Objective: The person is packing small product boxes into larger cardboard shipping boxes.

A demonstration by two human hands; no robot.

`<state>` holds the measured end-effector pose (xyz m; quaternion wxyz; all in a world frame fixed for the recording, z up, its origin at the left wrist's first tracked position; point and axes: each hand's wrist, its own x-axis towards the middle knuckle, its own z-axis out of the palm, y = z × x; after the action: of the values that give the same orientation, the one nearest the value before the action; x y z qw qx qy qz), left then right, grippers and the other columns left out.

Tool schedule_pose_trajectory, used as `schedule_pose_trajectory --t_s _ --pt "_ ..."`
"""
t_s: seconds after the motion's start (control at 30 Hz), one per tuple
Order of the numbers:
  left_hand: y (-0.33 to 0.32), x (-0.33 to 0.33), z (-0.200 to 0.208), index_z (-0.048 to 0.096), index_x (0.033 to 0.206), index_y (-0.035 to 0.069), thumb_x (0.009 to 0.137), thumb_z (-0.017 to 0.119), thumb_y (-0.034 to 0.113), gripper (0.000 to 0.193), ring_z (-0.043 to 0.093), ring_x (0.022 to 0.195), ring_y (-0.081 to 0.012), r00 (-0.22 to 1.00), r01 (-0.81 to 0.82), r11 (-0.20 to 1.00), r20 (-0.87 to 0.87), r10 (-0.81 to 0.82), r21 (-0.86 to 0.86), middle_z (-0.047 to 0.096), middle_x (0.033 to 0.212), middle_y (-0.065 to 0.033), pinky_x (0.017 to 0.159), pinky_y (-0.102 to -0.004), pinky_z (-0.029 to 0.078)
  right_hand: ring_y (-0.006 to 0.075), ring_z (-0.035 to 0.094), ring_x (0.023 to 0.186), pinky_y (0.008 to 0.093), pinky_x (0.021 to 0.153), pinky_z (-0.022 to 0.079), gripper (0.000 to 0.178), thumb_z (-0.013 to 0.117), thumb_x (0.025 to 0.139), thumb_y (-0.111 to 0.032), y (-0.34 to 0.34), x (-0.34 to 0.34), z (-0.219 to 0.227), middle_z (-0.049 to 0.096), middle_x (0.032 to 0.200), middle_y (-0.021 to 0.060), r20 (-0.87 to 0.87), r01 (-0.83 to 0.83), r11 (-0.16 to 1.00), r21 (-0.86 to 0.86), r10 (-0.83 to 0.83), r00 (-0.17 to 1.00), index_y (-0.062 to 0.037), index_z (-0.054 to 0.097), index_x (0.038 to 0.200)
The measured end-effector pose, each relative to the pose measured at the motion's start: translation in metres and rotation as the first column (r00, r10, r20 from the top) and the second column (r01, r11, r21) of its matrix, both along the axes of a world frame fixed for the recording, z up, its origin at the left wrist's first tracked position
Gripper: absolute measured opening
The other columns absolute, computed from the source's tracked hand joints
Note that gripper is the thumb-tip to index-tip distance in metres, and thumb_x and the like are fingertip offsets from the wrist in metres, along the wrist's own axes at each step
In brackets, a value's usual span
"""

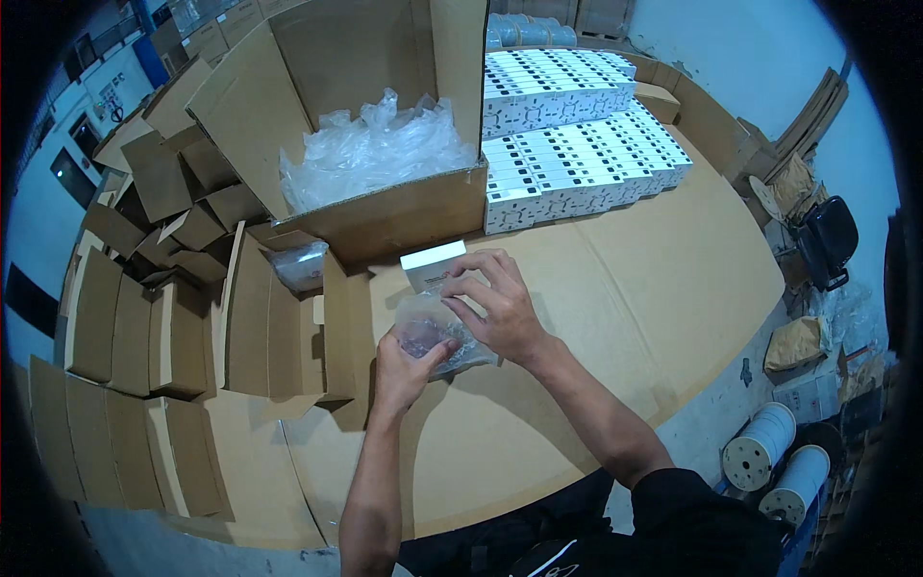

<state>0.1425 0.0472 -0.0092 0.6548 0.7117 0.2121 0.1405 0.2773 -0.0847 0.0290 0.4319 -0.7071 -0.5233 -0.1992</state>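
Over the cardboard-covered table, my left hand (405,370) holds a clear plastic bag (420,318) from its lower left side, with the thumb lying across its front. Small greyish pieces show through the plastic, too blurred to name. My right hand (495,306) is closed at the bag's upper right, its thumb and fingers pinching the plastic near the top edge. Just behind the bag stands a small white box (433,258), partly hidden by the bag and my right fingers.
A large open carton (404,213) full of clear plastic bags (380,154) stands ahead. White printed boxes (577,163) are stacked at its right. Open cardboard boxes (178,332) crowd the left, one holding a bagged item (300,266). Cable spools (760,445) and a black chair (827,240) stand at the right.
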Motion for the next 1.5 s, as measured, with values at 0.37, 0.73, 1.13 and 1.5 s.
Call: schedule_pose_trajectory --t_s 0.37,0.73,1.13,1.5 --pt "0.005 0.001 -0.005 0.069 0.111 0.0 0.076 0.088 0.017 0.043 0.069 0.092 -0.0176 0.994 -0.076 0.996 -0.074 0.079 0.036 0.075 0.103 -0.0106 0.086 -0.0345 0.055 0.0272 0.063 0.088 0.0417 0.083 0.046 0.014 0.07 0.082 -0.006 0.0 0.023 0.025 0.062 0.086 0.0086 0.084 -0.297 0.93 -0.218 0.321 0.943 -0.0067 0.06 0.091" --pt "0.007 0.0 -0.005 0.066 0.115 0.0 0.08 0.085 0.014 0.043 0.068 0.095 -0.0177 0.997 -0.007 0.998 -0.072 0.011 0.062 0.071 0.107 -0.01 0.084 -0.0341 0.056 0.0365 0.066 0.081 0.0439 0.082 0.048 0.021 0.067 0.087 -0.015 0.004 0.022 0.053 0.07 0.086 0.0161 -0.185 -0.381 0.832 -0.402 0.334 0.924 -0.0028 0.059 0.102" --pt "0.002 -0.004 0.009 0.065 0.116 0.0 0.071 0.09 0.013 0.053 0.069 0.098 -0.0201 0.996 0.081 0.993 -0.046 -0.077 0.086 0.073 0.106 -0.011 0.09 -0.0351 0.053 0.0381 0.067 0.079 0.0445 0.074 0.052 0.022 0.062 0.091 -0.02 0.019 0.03 0.076 0.069 0.082 0.0192 -0.343 -0.543 0.609 -0.579 0.422 0.839 -0.0015 0.068 0.101" --pt "0.006 -0.006 0.006 0.064 0.116 -0.002 0.068 0.093 0.017 0.059 0.068 0.1 -0.0201 0.992 0.099 0.995 -0.077 -0.098 0.007 0.071 0.107 -0.0114 0.09 -0.0352 0.054 0.037 0.065 0.071 0.0453 0.066 0.049 0.025 0.065 0.095 -0.026 0.028 0.03 0.067 0.067 0.075 0.0171 -0.352 -0.524 0.637 -0.565 0.388 0.852 -0.0014 0.07 0.093"
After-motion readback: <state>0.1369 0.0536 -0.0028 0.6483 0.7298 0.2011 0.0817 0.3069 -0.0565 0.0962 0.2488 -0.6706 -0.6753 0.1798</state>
